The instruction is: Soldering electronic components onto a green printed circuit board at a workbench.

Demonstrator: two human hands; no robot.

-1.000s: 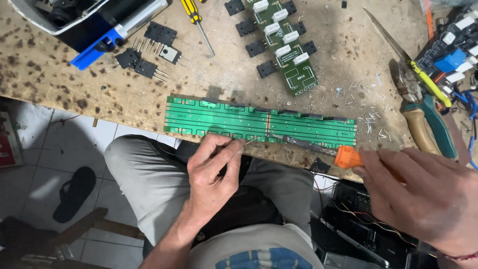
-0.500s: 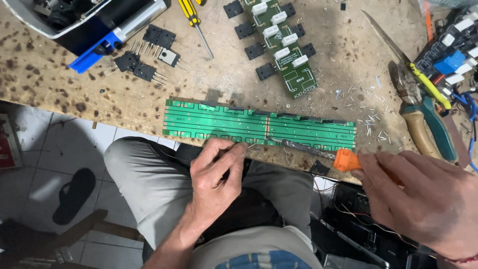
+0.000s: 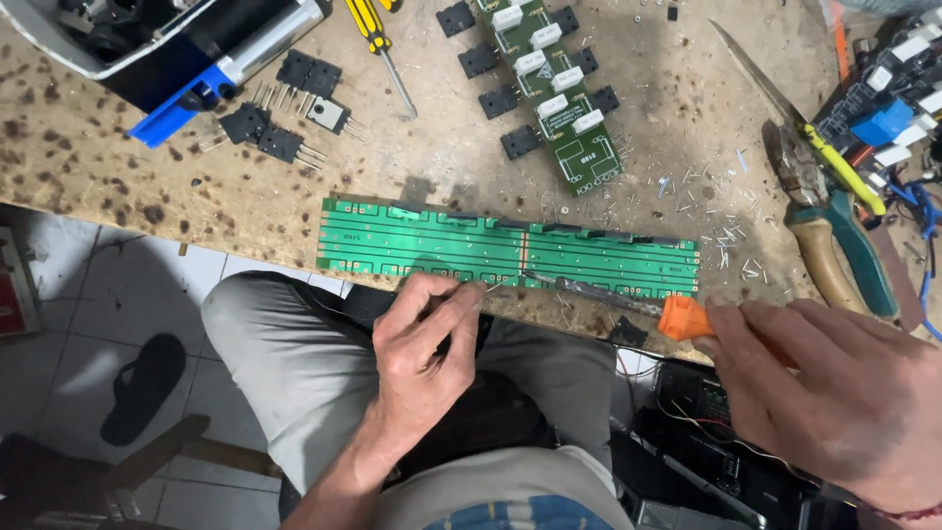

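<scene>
Surface: worn, speckled wooden bench (image 3: pixel 118 186) fills the upper part of the view, pale floor tiles below its edge at 8 o'clock.
Board: long green circuit board (image 3: pixel 510 250) lies flat along the bench's near edge, made of 2 joined halves.
Left hand: left hand (image 3: pixel 422 353) sits just below the board at 6 o'clock of it, fingers curled together and pinching a thin wire (image 3: pixel 496 287) whose tip touches the board's lower edge.
Right hand: right hand (image 3: pixel 834 393) at 4 o'clock of the board, fingers clenched round the orange handle of a soldering iron (image 3: pixel 677 316); its dark shaft (slightly blurred) reaches toward 10 o'clock and meets the board's lower edge beside the wire.
Gap: the 2 hands stay well apart; iron tip and wire tip are just beside each other.
Around: pliers (image 3: pixel 834 226) at 3 o'clock, a smaller green board (image 3: pixel 554 93) at 12 o'clock, a yellow screwdriver (image 3: pixel 378 44) at 11 o'clock, black transistors (image 3: pixel 285 123) at 10 o'clock.
</scene>
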